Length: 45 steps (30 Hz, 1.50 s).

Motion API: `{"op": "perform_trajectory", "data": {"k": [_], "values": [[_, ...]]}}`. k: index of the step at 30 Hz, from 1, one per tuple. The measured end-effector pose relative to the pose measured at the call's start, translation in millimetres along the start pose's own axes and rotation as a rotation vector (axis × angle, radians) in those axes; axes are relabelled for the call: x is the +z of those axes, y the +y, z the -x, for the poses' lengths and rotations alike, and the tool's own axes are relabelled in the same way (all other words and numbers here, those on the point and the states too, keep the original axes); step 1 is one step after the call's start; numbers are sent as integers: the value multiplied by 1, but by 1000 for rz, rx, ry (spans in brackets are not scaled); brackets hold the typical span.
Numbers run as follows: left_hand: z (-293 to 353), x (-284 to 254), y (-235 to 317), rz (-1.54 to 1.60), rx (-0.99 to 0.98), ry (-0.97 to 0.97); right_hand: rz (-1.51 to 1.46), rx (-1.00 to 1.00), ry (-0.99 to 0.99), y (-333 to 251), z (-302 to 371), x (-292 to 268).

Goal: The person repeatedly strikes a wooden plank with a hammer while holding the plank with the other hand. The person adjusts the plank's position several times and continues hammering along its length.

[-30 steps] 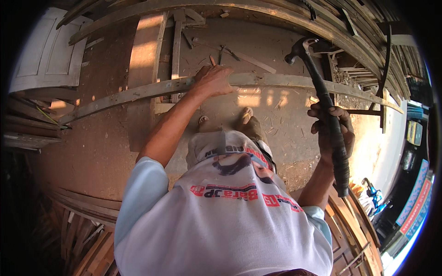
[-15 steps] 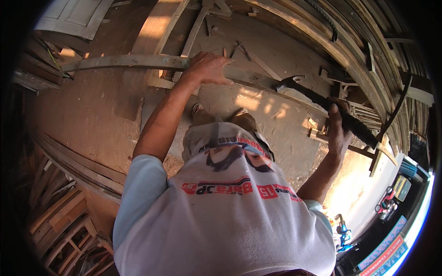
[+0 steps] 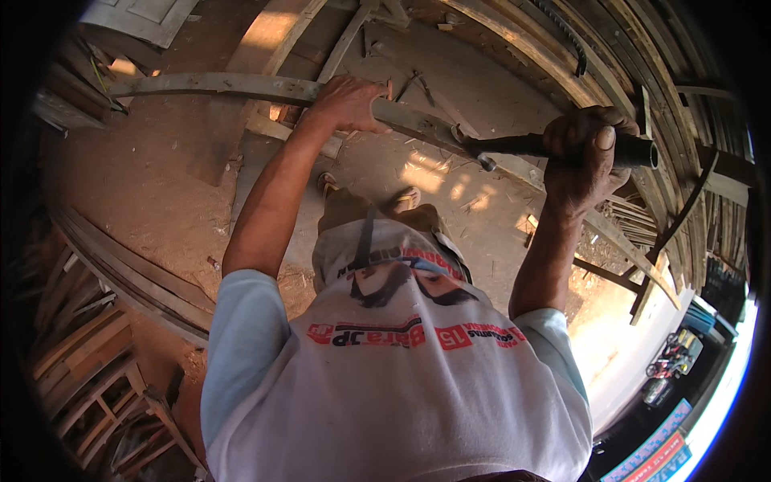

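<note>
A long, narrow wooden plank [image 3: 209, 83] crosses in front of me, running from the far left toward the lower right. Wrapped over its middle is my left hand [image 3: 348, 104], closed on the wood. My right hand [image 3: 585, 157] is a fist around the black handle of a claw hammer [image 3: 514, 145]. The hammer's head lies against or just above the plank, to the right of my left hand; whether it touches, I cannot tell. Part of the plank beyond the hammer is hidden by my right hand and forearm.
Long timber strips [image 3: 522, 40] are stacked along the far right. Pincers [image 3: 417, 83] lie on the floor past the plank. Wooden frames [image 3: 104, 410] and curved boards [image 3: 136, 269] fill the left side. A wide board [image 3: 269, 40] stands beneath the plank's left part.
My right hand has risen and turned, bringing the hammer handle nearly level. The hammer head has shifted slightly left along the plank. My left hand keeps its hold, slightly farther left in view.
</note>
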State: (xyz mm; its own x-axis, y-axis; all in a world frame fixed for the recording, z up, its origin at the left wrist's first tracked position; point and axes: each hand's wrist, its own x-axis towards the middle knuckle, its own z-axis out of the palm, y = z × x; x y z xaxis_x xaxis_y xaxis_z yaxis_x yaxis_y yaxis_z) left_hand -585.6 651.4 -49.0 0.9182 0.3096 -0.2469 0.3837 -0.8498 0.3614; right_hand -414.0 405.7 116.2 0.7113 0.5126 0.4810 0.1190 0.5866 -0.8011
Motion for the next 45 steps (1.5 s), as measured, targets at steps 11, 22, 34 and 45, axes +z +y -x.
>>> {"op": "perform_trajectory", "data": {"k": [11, 22, 34, 45], "values": [[-2, 11, -8, 36, 68, 75, 719, -63, -290, 49, -11, 108], [8, 8, -10, 25, 195, 168, 341, 93, -94, 19, -28, 52], [-8, 18, -15, 63, 249, 91, 366, 89, 244, 14, -22, 59], [-4, 9, 1, 69, 246, 54, 255, 140, 227, 1, -32, 45]]}}
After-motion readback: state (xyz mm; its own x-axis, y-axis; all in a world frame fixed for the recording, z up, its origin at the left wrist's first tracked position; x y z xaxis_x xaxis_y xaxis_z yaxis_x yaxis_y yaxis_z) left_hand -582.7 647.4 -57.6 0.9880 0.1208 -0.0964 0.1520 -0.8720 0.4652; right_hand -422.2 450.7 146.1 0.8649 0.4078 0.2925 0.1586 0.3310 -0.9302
